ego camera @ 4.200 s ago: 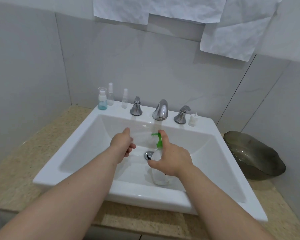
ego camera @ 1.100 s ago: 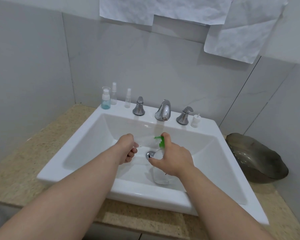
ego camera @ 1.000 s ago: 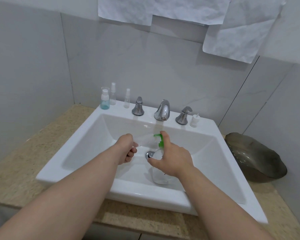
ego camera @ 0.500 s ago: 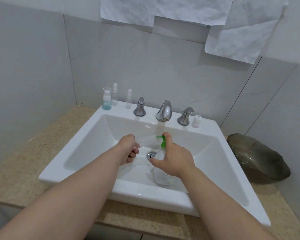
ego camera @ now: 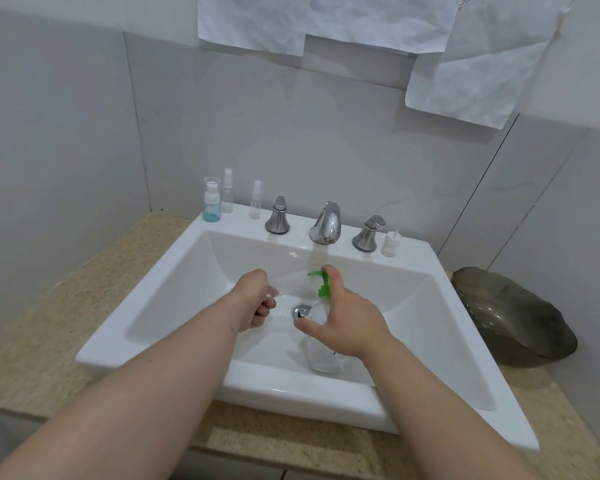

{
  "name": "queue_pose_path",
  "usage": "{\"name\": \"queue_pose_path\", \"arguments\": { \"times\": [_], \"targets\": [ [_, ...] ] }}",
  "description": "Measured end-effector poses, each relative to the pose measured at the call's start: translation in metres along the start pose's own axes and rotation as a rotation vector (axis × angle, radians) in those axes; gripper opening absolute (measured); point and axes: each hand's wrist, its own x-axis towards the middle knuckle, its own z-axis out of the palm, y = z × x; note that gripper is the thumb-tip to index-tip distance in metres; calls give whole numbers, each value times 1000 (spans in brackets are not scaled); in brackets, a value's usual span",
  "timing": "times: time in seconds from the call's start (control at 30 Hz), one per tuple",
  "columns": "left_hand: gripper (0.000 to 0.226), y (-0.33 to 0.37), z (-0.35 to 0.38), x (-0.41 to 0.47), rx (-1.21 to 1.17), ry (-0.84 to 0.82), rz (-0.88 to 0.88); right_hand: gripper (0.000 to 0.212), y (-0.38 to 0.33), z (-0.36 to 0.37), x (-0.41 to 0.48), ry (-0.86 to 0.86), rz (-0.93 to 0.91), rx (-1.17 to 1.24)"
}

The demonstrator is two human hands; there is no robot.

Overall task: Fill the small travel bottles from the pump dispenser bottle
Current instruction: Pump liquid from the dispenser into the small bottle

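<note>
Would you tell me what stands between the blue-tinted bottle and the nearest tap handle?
In the head view: a clear spray bottle beside the blue-tinted bottle and a slimmer spray bottle nearer the tap handle.

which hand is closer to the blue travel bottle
Left. The left hand is below and right of the blue travel bottle; the right hand is farther right.

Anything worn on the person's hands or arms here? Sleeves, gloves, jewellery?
Nothing visible. The left hand and right hand show no gloves, rings or watch. The left forearm and right forearm are bare to the frame edge, with no sleeve, band or marking in view.
</note>
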Motion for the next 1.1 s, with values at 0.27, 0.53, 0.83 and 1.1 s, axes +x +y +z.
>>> {"name": "queue_pose_path", "arguments": {
  "times": [0.27,0.53,0.83,1.1],
  "targets": [
    [37,1,2,-4,15,-80,23,81,1,-5,14,-91,340,684],
    [34,2,3,-3,-31,-34,65,71,6,-5,23,-154,481,867],
    [35,3,1,-3,-53,-25,87,82,0,12,28,-119,569,996],
    [37,1,2,-1,2,-82,71,87,11,-4,29,-47,564,702]
  ]
}}
